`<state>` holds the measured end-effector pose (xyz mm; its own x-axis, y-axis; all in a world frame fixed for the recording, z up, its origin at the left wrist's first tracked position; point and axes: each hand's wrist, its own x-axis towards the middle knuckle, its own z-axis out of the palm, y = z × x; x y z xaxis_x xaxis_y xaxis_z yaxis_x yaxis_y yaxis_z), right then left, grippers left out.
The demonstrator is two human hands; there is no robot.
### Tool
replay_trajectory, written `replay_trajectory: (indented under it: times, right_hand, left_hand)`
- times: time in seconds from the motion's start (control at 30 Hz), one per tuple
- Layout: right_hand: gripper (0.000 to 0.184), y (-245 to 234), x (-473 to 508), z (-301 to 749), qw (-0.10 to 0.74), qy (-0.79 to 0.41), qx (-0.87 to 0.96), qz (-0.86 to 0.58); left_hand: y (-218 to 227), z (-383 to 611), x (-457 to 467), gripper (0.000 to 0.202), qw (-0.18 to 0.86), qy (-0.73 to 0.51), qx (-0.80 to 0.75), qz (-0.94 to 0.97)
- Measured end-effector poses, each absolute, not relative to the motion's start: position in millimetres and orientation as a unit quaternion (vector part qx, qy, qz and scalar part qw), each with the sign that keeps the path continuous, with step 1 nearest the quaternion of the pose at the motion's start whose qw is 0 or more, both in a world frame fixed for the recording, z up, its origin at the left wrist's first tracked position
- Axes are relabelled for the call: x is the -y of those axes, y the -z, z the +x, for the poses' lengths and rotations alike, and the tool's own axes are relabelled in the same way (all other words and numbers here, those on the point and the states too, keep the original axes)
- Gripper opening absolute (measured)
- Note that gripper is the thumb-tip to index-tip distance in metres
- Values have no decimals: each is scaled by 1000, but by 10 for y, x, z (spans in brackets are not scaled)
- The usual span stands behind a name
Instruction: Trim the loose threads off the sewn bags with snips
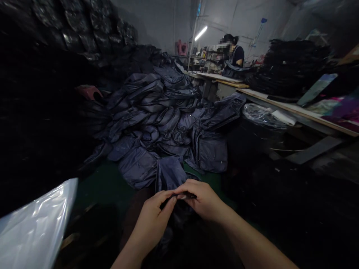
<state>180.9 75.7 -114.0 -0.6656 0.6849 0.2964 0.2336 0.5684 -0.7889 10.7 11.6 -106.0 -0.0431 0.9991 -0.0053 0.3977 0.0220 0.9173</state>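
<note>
My left hand [154, 215] and my right hand [202, 200] meet low in the middle of the view. Both are closed in a pinch on a dark piece of fabric [179, 209] that hangs between them. The cloth is too dark to make out in detail. Just beyond my hands lies a dark blue bag [169, 173], at the front of a big heap of dark blue bags [157, 116].
A clear plastic sheet [36, 224] lies at the lower left. Stacks of black wrapped bundles [84, 26] rise at the left. A long work table [294, 108] runs along the right with black piles [288, 63]. A person [234, 50] sits at the far end.
</note>
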Motion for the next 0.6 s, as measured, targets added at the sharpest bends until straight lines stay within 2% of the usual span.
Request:
replay_trajectory:
  times: [0.13, 0.27, 0.33, 0.47, 0.6]
  right_hand:
    - [19, 1167, -822, 1808, 304, -362, 838, -273]
    - [6, 1198, -817, 1768, 321, -370, 830, -269]
    - [7, 1200, -796, 1740, 335, -386, 811, -285]
    - [13, 1194, -746, 1677, 356, -442, 753, -332]
    - [15, 1201, -726, 1649, 349, -515, 690, -370]
  left_hand:
    - [1085, 56, -110, 26, 391, -367, -609, 584]
    - [1143, 46, -81, 24, 393, -381, -622, 560]
    - [1163, 58, -63, 25, 351, -399, -640, 555]
    - [1133, 94, -45, 13, 239, -377, -657, 608]
    - [1097, 124, -64, 12, 225, -372, -660, 613]
